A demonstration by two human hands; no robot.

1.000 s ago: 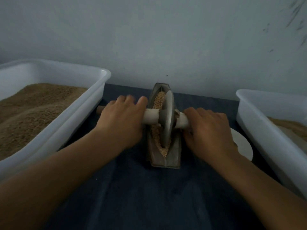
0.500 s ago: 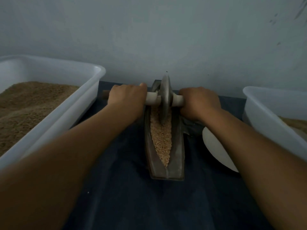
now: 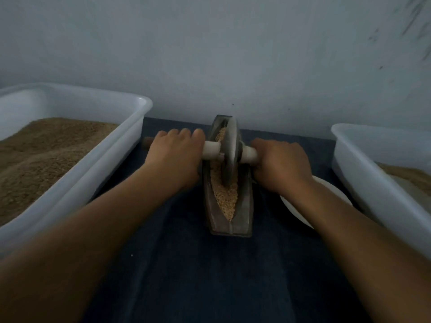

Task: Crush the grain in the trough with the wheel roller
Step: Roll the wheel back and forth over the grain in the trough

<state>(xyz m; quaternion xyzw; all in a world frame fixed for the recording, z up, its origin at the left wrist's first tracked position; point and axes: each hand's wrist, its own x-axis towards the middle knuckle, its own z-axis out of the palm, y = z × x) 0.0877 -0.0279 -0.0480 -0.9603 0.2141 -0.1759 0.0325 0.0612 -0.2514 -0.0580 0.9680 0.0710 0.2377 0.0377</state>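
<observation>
Gripping the axle on either side of the wheel [image 3: 229, 151], both hands were at work on the crushing itself. The left hand [image 3: 173, 158] had its fingers curled over the pale handle [image 3: 211, 150] left of the wheel, and the handle's brown end [image 3: 147, 142] stuck out beyond the knuckles. The right hand [image 3: 281, 165] was wrapped round the matching stub on the right. The wheel stood upright in the trough [image 3: 229, 226], in its far half, with its rim sunk into the grain [image 3: 225, 198].

The trough lay lengthwise, near to far, on the dark cloth [image 3: 210, 276], its far end close to the wall. Most of the visible grain lay in the near half, and it looked whole and coarse, so the job seemed far from finished. A little grain also showed just beyond the wheel.

Judging from that, the next move called for a pull toward the near end, with even downward pressure from both hands so the wheel stayed upright and in its groove. Uneven pressure could have tipped it against a trough wall or thrown grain onto the cloth.

A white tub [image 3: 130, 136] of brown meal stood to the left, another tub [image 3: 363, 173] to the right, and a white dish [image 3: 296, 206] lay partly under the right forearm.
</observation>
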